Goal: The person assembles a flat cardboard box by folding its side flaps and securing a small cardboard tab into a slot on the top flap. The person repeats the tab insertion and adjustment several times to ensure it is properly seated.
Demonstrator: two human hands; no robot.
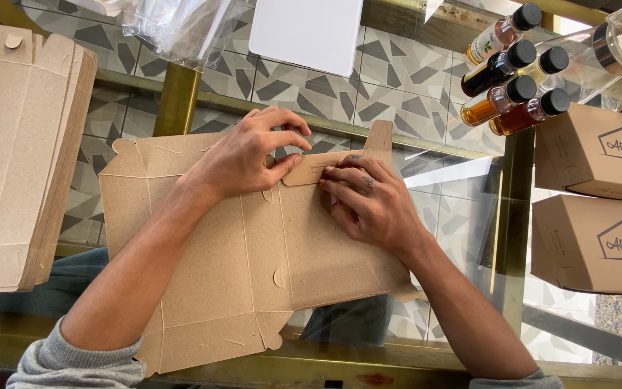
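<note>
Head view: left hand (242, 160) pinches cardboard blank's (210, 288) flap (318, 167); right hand (365, 202) presses it flat, fingers extended.

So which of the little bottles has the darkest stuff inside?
The second little bottle from the top, between the pale ones. Its liquid looks nearly black, while the two lowest bottles hold orange-amber liquid and the others are clear or pale yellow.

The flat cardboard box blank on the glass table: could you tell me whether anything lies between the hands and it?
Nothing visible does. The left hand and the right hand both rest directly on the flat cardboard box blank, fingers at its small tab. The bottles and the folded boxes sit off to the side.
</note>
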